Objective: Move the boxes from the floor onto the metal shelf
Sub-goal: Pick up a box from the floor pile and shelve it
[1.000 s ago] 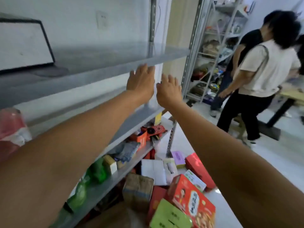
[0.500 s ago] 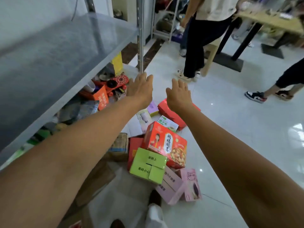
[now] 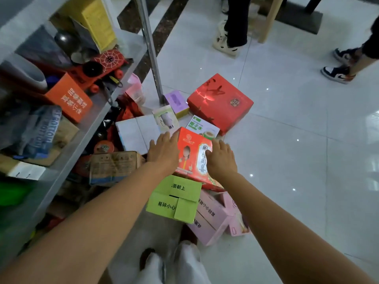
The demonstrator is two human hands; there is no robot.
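Left hand: my left hand (image 3: 164,152) lay flat with fingers spread wide, palm down on the left edge of the red-orange printed box (image 3: 194,156); nothing was clasped.
Right hand: my right hand (image 3: 220,158) was splayed just as loosely, palm pressed on the box's right side, thumb pointing inward across the print.
Arms: both forearms reached straight out and down from the bottom corners, nearly parallel, converging on that one box.
Target box: it sat tilted on top of the floor pile, between my two palms, just above the green box (image 3: 176,198).
Floor pile: pink box (image 3: 211,218) lay under the green one; big red box (image 3: 220,102) lay farther out, with a white coconut-water box (image 3: 202,126) just beside it.
Metal shelf: the metal shelf (image 3: 86,138) ran along my left, its lower tier crowded, an orange box (image 3: 69,97) sitting on it.
Bystanders: shoes and legs stood on the tiles, well apart from the pile.
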